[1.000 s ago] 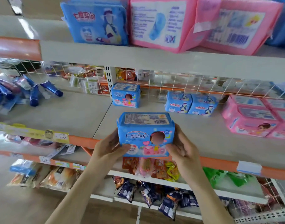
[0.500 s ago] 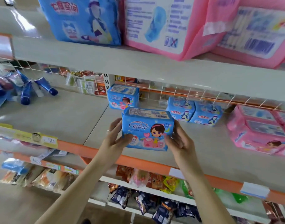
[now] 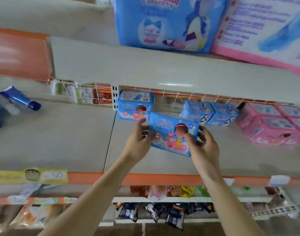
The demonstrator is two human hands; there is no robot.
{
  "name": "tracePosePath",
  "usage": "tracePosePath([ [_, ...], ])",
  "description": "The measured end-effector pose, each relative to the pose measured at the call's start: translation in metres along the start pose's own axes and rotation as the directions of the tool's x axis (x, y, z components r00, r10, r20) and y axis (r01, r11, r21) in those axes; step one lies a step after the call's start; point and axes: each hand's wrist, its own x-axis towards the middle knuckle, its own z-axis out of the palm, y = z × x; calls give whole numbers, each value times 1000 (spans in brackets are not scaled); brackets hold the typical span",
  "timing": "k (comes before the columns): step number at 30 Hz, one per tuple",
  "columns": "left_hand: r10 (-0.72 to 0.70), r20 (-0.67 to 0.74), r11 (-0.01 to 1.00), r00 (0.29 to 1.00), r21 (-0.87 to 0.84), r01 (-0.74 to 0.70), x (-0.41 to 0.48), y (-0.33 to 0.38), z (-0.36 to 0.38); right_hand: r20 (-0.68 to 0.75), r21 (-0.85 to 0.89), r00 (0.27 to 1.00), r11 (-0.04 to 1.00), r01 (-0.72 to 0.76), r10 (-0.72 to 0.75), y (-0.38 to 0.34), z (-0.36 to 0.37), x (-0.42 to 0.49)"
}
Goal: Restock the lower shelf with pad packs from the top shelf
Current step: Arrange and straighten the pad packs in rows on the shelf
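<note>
Both my hands, left (image 3: pixel 139 143) and right (image 3: pixel 203 144), grip the blue pad pack (image 3: pixel 173 133) by its ends, long axis sideways, just right of the shelved matching pack (image 3: pixel 135 105).

Both arms reach forward — left hand (image 3: pixel 139 140) and right hand (image 3: pixel 203 145) clasp inward, fingers curled.

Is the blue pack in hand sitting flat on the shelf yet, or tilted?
Tilted. The blue pack slants down to the right between left hand and right hand; whether it touches the shelf is unclear.
</note>
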Motion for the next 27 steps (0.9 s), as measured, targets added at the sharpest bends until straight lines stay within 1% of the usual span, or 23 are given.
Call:
tracePosePath([
  [3,5,51,996,999,91,-10,15,1,1,-56,-121,998,993,0,-7,-7,7,2],
  [5,-7,71,989,997,149,-3,26,-1,5,-77,-148,997,989,14,-25,-6,10,7],
  [8,-23,63,987,998,160,12,45,-6,15,-67,-163,995,985,60,-72,0,13,21],
  [10,-21,37,984,999,176,14,55,-7,22,-54,-170,995,982,79,-90,8,14,35],
  [12,-31,-18,976,999,213,34,60,-6,29,-45,-176,992,978,109,-118,19,17,49],
  [15,-58,-122,944,991,315,94,66,-8,32,-18,-186,976,960,211,-218,35,23,65],
  [17,-56,-166,931,985,348,112,71,-8,30,12,-179,969,952,247,-249,40,28,73],
  [20,-28,-177,894,984,436,104,81,-5,29,5,-173,958,943,285,-288,44,33,84],
  [22,-34,-177,853,984,508,121,89,-3,29,-5,-165,950,937,308,-313,47,37,89],
  [25,-60,-171,796,983,586,150,96,-3,31,10,-162,950,937,310,-313,56,41,95],
  [27,-44,-172,794,984,592,139,97,-6,32,12,-141,957,947,290,-291,62,41,100],
])
